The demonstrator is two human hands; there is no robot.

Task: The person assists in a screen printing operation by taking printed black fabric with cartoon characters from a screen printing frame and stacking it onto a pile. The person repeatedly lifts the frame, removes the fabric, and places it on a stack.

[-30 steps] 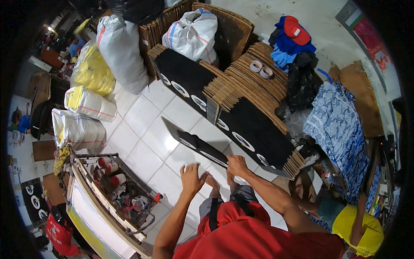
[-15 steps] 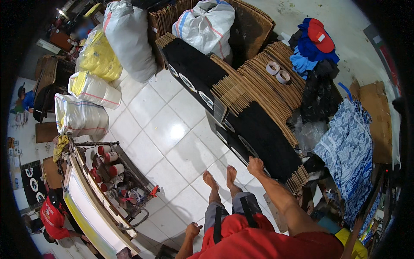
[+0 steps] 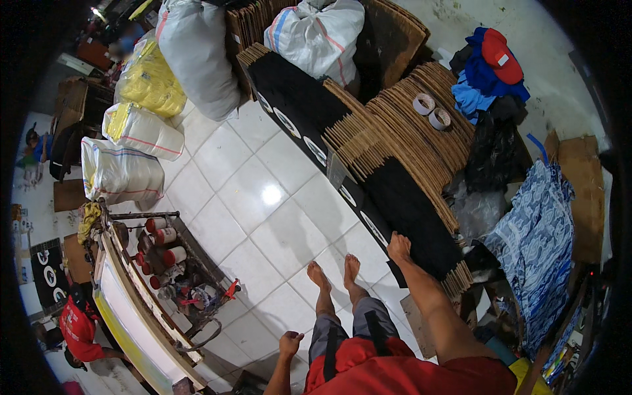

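A long row of thin brown boards stands on edge, with black cloth panels (image 3: 408,207) over it. White round prints show on the side facing me. My right hand (image 3: 398,247) reaches to the near end of the row, its fingers closed on the edge of a black printed cloth panel (image 3: 368,224). A dark corner of that panel hangs below the hand, over the floor tiles. My left hand (image 3: 289,343) hangs low at my left side, fingers curled, and nothing shows in it.
Stacked brown boards (image 3: 421,125) carry two tape rolls (image 3: 424,103). White sacks (image 3: 197,59) stand at the back left. A rack with red-lidded jars (image 3: 174,255) and a pale framed screen (image 3: 128,316) are at left, beside a person in red (image 3: 79,332). Blue patterned cloth (image 3: 533,243) hangs at right.
My right hand has moved slightly up and right. The printed panel that stuck out from the row now lies closer against it. My left hand has risen slightly.
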